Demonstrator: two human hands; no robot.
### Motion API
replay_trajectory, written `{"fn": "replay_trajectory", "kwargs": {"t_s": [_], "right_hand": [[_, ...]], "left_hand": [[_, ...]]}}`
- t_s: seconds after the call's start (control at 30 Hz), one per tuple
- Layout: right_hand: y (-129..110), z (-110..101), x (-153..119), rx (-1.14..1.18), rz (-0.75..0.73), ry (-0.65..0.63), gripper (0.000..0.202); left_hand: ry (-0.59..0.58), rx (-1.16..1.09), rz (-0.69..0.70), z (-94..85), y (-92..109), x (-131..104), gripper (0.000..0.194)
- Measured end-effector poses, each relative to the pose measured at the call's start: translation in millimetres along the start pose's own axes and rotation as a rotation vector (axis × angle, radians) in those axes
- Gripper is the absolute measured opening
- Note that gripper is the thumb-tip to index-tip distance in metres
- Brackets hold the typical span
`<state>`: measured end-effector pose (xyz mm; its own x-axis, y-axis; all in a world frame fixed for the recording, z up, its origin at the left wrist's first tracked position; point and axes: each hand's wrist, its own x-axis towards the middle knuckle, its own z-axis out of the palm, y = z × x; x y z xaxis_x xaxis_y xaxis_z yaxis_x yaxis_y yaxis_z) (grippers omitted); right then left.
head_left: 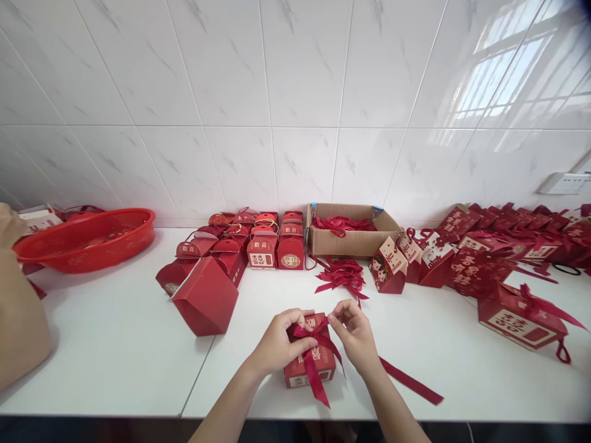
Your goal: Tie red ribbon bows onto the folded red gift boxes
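A small red gift box [300, 371] with gold lettering sits on the white table near its front edge. A dark red ribbon [314, 375] is looped in a bow on its top, with tails hanging over the front. My left hand [284, 338] lies over the box's left side, thumb and fingers pinching the bow. On the right, my right hand [353, 332] pinches the bow's right loop between thumb and forefinger. A loose ribbon strip [410, 380] stretches across the table by my right forearm.
Behind stands a cardboard box [353, 242] of ribbons, with a ribbon pile [342, 277] before it. Rows of red boxes [263, 249] and a tilted red box [206, 299] are left; more beribboned boxes [521, 317] are right. A red basin [92, 246] and brown bag [21, 307] stand far left.
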<state>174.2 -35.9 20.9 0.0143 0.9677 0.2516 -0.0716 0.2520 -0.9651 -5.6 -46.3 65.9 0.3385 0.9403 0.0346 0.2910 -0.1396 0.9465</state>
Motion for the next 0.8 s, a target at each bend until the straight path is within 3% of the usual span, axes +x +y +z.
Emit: {"fn": "replay_trajectory", "kwargs": {"t_s": [0.2, 0.43, 0.8], "right_hand": [[-11.5, -9.6, 2.7, -0.012, 0.057, -0.164, 0.025], [-36.1, -11.1, 14.8, -0.325, 0.016, -0.473, 0.025], [-45.5, 2.7, 17.0, -0.418, -0.026, -0.526, 0.010]], "left_hand": [[-0.163, -0.080, 0.117, -10.5, 1.4, -3.9, 0.016], [-0.128, -0.078, 0.150, -12.1, -3.5, 0.1, 0.024], [-0.093, -0.046, 0.136, -12.1, 2.5, -1.8, 0.033]]}}
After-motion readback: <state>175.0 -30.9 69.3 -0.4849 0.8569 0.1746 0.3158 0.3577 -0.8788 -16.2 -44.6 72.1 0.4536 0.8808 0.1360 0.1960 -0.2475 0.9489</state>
